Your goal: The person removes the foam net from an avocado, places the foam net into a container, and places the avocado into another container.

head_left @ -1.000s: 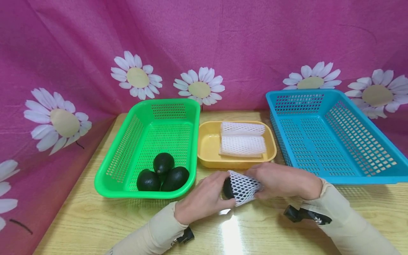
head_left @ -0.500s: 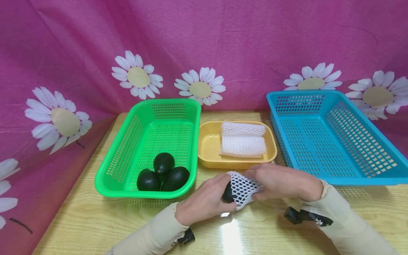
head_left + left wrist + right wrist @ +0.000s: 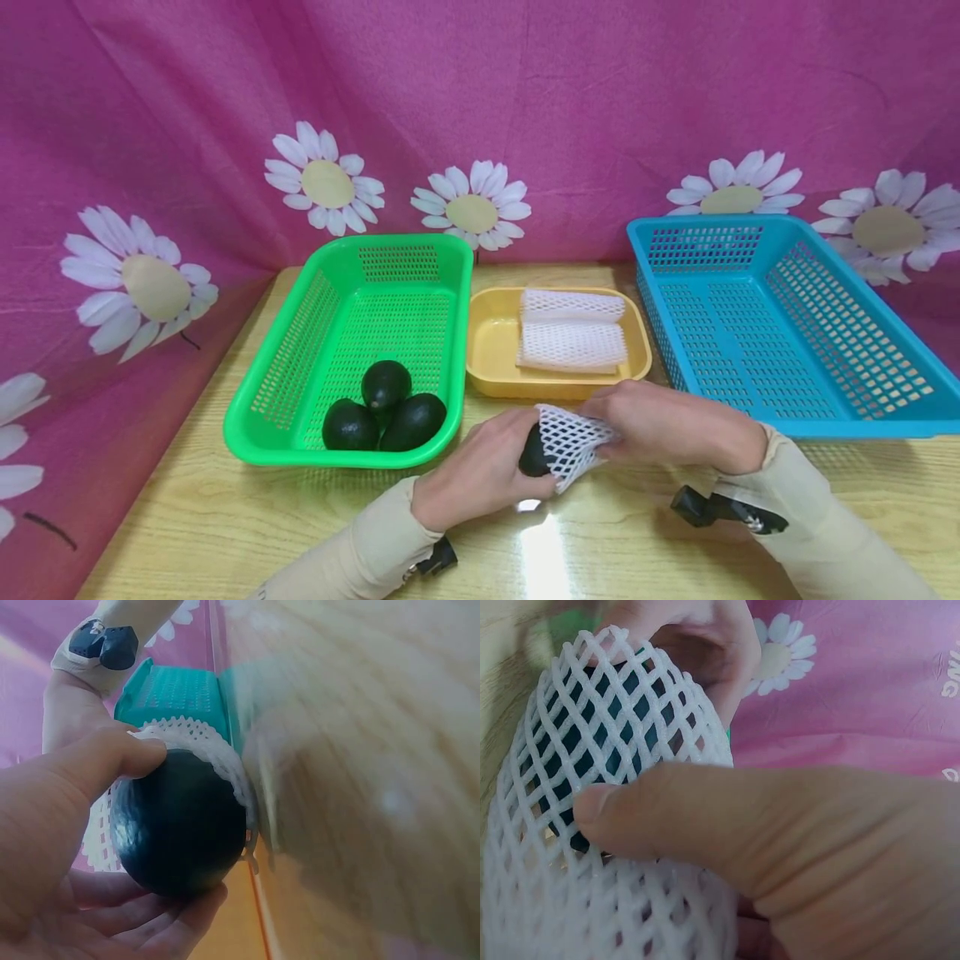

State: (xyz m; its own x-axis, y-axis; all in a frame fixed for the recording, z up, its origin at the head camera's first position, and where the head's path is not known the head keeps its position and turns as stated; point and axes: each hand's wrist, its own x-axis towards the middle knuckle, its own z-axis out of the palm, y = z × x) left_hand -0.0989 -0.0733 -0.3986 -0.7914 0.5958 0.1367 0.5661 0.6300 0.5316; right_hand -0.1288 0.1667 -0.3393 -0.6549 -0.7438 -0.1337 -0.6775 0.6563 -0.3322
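Observation:
In front of the yellow tray, my left hand (image 3: 480,467) grips a dark avocado (image 3: 534,454) between thumb and fingers. A white foam fruit net (image 3: 573,442) covers the avocado's right part, while its dark left end shows bare. My right hand (image 3: 667,425) holds the net's far end, its fingertips partly hidden. In the left wrist view, the bare rounded end of the avocado (image 3: 180,825) faces the camera, ringed by the net's edge. The right wrist view has the right thumb (image 3: 645,817) pressing on the mesh, with the avocado dark behind it.
At the left, a green basket (image 3: 247,408) holds three avocados (image 3: 386,385). Behind the hands stands a yellow tray (image 3: 491,333) with white foam nets (image 3: 572,344) in it. A blue basket (image 3: 738,350) is at the right. A flowered pink cloth (image 3: 585,125) hangs behind.
Both hands stay almost in place, the left on the avocado and the right on the net. The net's edge around the avocado has shifted and tilted slightly.

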